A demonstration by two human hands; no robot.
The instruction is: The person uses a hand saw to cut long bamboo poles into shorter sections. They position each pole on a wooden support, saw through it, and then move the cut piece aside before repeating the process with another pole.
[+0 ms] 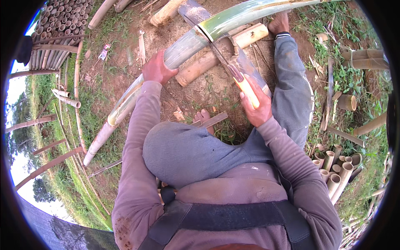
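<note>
A long green-and-grey bamboo pole (187, 46) slants across the ground in front of me, from the upper right down to the left. My left hand (158, 68) is wrapped over it, left of the middle. In my right hand (256, 104) is a handsaw (225, 63), held by its pale wooden handle. Its narrow blade, seen nearly edge-on, crosses the pole and meets it at a dark line. Beneath the pole lie a shorter tan bamboo piece (200, 68) and a wide greyish piece (249, 68). How deep the blade sits in the pole is hard to see.
My bent leg (187, 152) and outstretched leg (288, 79) flank the work. Sawdust covers the soil. Cut bamboo tubes (336, 166) stand at the lower right; many more are stacked (62, 25) at the upper left. A bamboo rail frame (77, 96) runs along the left.
</note>
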